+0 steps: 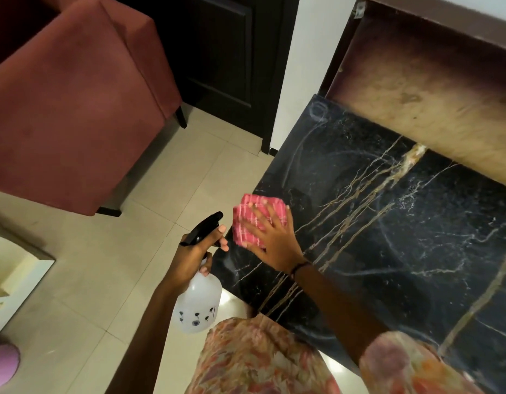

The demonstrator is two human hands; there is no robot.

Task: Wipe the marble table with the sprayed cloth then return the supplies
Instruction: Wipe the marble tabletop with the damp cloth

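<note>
Right hand is flat with fingers spread, pressing the folded pink checked cloth onto the near-left corner of the black marble table, while the left hand grips the spray bottle by its neck just off the table's edge.

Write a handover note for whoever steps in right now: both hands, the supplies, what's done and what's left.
Left hand: grips the spray bottle by its neck, held over the floor beside the table.
Right hand: fingers spread flat, pressing the pink checked cloth onto the black marble table near its left edge.
Done: wiping is under way; faint smear arcs show on the marble.
Left: finish wiping the surface, then return the bottle and cloth.
</note>
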